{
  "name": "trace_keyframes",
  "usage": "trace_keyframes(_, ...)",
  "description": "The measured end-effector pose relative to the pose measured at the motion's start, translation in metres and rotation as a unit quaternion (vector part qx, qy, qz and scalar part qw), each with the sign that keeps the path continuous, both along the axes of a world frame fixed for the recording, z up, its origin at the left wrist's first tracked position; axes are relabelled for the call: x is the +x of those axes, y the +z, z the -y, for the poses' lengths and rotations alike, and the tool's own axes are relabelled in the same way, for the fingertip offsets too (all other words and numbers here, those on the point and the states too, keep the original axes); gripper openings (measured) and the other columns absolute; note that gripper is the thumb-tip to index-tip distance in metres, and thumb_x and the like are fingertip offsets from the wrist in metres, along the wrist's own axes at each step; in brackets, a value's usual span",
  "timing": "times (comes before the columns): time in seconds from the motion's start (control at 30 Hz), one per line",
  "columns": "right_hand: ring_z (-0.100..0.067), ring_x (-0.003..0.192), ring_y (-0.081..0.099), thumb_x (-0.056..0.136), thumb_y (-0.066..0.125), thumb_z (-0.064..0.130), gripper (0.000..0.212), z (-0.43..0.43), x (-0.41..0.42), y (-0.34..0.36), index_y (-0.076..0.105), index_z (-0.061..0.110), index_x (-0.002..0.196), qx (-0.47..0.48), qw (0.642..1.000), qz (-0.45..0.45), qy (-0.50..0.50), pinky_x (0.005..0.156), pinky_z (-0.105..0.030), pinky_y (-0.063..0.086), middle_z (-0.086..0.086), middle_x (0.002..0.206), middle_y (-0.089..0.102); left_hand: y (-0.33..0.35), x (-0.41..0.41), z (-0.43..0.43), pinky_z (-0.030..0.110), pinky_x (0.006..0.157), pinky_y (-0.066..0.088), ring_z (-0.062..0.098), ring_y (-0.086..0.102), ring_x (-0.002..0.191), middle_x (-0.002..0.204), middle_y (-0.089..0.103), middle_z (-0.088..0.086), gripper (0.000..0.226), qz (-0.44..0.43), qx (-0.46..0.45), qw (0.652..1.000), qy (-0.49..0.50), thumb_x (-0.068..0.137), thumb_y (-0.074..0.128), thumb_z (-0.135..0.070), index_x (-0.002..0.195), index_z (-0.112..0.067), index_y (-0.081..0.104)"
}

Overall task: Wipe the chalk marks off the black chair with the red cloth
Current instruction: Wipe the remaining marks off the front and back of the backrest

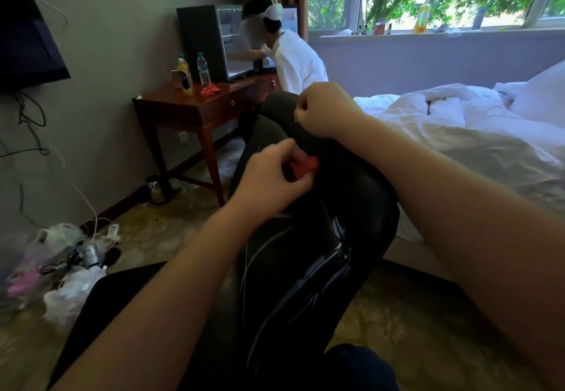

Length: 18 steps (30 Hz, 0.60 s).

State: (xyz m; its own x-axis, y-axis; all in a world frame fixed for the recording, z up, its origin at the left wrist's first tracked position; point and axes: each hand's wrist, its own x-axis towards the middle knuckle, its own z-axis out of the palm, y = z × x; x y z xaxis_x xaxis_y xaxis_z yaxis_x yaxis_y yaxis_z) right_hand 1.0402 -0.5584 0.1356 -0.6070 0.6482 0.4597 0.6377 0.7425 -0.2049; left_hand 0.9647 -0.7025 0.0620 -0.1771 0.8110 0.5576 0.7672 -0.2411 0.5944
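The black chair (351,207) fills the middle of the view, its padded back running away from me. White chalk marks (305,274) streak its near part. My left hand (272,173) grips a bunched red cloth (305,165) against the chair's back. My right hand (324,109) is curled in a fist farther up the chair, at its top edge; whether it pinches anything cannot be told.
A wooden desk (189,109) stands at the back left with bottles (186,75), another red cloth (211,89) and an open mini fridge (214,42). A person in white (293,60) reaches into it. A bed (474,134) lies right. Bags and cables (61,256) litter the floor.
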Motion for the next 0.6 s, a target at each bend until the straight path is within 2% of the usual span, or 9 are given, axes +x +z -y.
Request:
trace_keyframes(0.1, -0.026, 0.095, 0.061, 0.092, 0.052, 0.019, 0.026, 0.002, 0.001, 0.0, 0.072, 0.008, 0.104, -0.005, 1.0, 0.0, 0.0, 0.082, -0.032, 0.049, -0.01, 0.104, 0.068, -0.001, 0.02, 0.032, 0.014, 0.072, 0.045, 0.002, 0.062, 0.081, 0.083, 0.064, -0.012, 0.027, -0.02, 0.002, 0.999, -0.025, 0.077, 0.078, -0.018, 0.075, -0.03, 0.053)
trace_keyframes(0.2, -0.022, 0.092, 0.059, 0.093, 0.052, 0.02, 0.025, 0.006, 0.001, 0.002, 0.071, 0.009, 0.105, -0.019, 1.0, 0.002, 0.001, 0.082, -0.031, 0.048, -0.009, 0.105, 0.067, -0.004, 0.031, 0.058, 0.028, 0.082, 0.053, 0.009, 0.064, 0.095, 0.095, 0.067, -0.007, 0.017, -0.029, -0.012, 0.998, -0.056, 0.078, 0.078, -0.019, 0.083, -0.02, 0.062)
trace_keyframes(0.3, -0.025, 0.098, 0.06, 0.094, 0.053, 0.02, 0.026, 0.009, 0.003, 0.002, 0.071, 0.008, 0.108, -0.03, 1.0, -0.008, 0.003, 0.082, -0.028, 0.044, -0.01, 0.107, 0.067, -0.008, 0.038, 0.072, 0.033, 0.085, 0.054, 0.01, 0.064, 0.101, 0.101, 0.067, -0.004, 0.017, -0.01, -0.015, 0.998, -0.066, 0.078, 0.079, -0.019, 0.087, -0.02, 0.065)
trace_keyframes(0.5, -0.026, 0.1, 0.061, 0.094, 0.052, 0.021, 0.025, 0.014, 0.004, 0.003, 0.071, 0.009, 0.105, -0.038, 0.999, -0.001, 0.001, 0.083, -0.03, 0.046, -0.01, 0.107, 0.067, -0.015, 0.047, 0.097, 0.022, 0.084, 0.052, 0.009, 0.063, 0.098, 0.099, 0.065, -0.006, 0.022, -0.011, -0.011, 0.997, -0.079, 0.077, 0.082, -0.019, 0.089, -0.028, 0.066)
trace_keyframes(0.6, -0.025, 0.1, 0.06, 0.094, 0.053, 0.022, 0.025, 0.015, 0.003, 0.003, 0.071, 0.009, 0.106, -0.04, 0.999, 0.006, 0.006, 0.081, -0.029, 0.045, -0.009, 0.106, 0.067, -0.012, 0.045, 0.099, 0.024, 0.086, 0.051, 0.008, 0.064, 0.096, 0.098, 0.067, -0.008, 0.018, -0.042, -0.003, 0.996, -0.076, 0.078, 0.081, -0.024, 0.09, -0.026, 0.068)
